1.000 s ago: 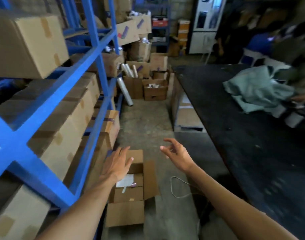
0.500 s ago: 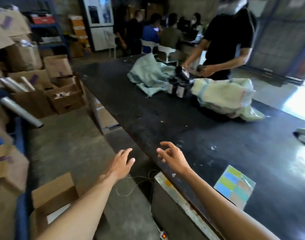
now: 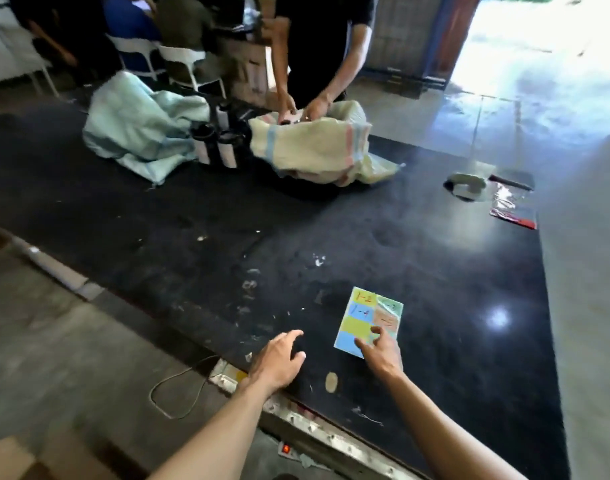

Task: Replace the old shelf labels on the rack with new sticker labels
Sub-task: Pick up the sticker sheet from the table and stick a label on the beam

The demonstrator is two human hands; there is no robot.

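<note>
Reaching over the near edge of the table [image 3: 158, 216], my left hand [image 3: 277, 363] hovers with fingers loosely spread, palm down, holding nothing. A cable [image 3: 179, 393] loops on the floor [image 3: 54, 341] below it. Just right of that hand a small tan disc [image 3: 331, 382] lies on the dark top. My right hand [image 3: 379, 351] is next, fingers spread, thumb and forefinger parted, tips over the near edge of the sticker sheet [image 3: 360, 318]; I cannot tell whether they touch it. The sheet lies flat near the table's front edge, coloured squares with handwritten marks such as "1-2". Far side, from the left: a pale green sack [image 3: 137, 126], dark canisters [image 3: 215, 147], a striped sack [image 3: 314, 143] with another person's hands in it. Far right, a tape dispenser [image 3: 468, 185] and a clear bag [image 3: 511, 206].
</note>
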